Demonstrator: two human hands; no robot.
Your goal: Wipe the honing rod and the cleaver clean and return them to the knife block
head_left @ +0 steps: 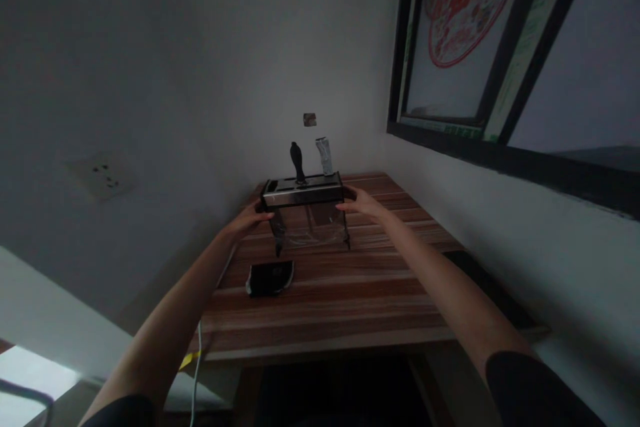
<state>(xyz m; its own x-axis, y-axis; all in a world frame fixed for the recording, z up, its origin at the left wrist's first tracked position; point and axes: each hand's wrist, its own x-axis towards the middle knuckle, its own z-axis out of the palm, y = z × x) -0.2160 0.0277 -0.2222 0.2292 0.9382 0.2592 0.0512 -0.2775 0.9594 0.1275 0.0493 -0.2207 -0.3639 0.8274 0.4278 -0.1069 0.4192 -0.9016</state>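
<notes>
A clear-walled box (304, 197) with a metal top, black edges and short legs stands towards the back of the striped wooden table. A black handle (297, 161) sticks up from its top, and a silver, foil-like piece (325, 155) rises beside it. My left hand (251, 217) grips the box's left side, with the thumb across its front corner. On the opposite side my right hand (361, 204) holds it likewise, some fingers hidden behind. Nearer to me, a small black flat piece (271, 278) with a curved, whitish edge lies on the table.
The table (370, 310) meets walls at the back and right. A dark flat object (487, 283) lies along its right edge. A white cable (197, 373) hangs at the left front. A socket (103, 175) is on the left wall, and a framed picture (465, 90) hangs on the right.
</notes>
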